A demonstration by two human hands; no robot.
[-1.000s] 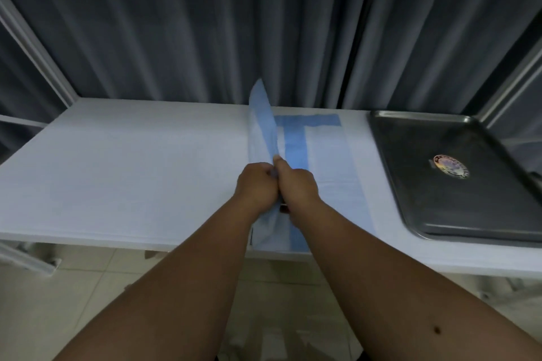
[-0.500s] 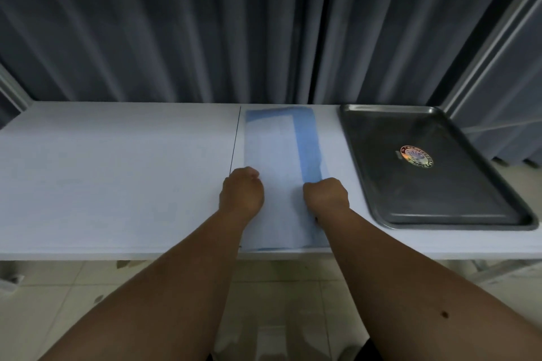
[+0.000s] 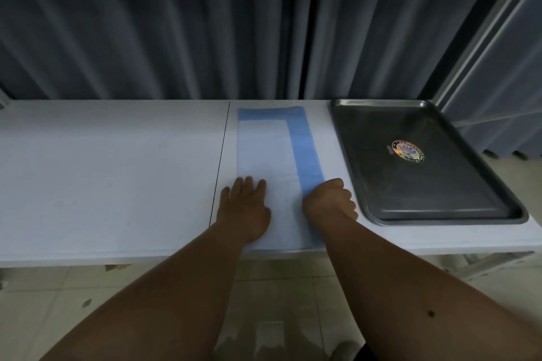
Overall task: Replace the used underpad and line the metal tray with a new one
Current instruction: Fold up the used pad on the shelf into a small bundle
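Folded underpad on the white table, left of the metal tray.
We see the left hand pressing it flat, fingers straight and together; the right hand curls its fingers on the pad's blue edge.

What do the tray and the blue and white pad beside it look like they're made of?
The tray looks like metal, likely stainless steel: a dull grey sheen, a rolled rim and a round sticker on its floor. The pad looks like thin disposable paper or non-woven sheet, matte, white with a blue border, lying flat in a folded strip under the left hand.
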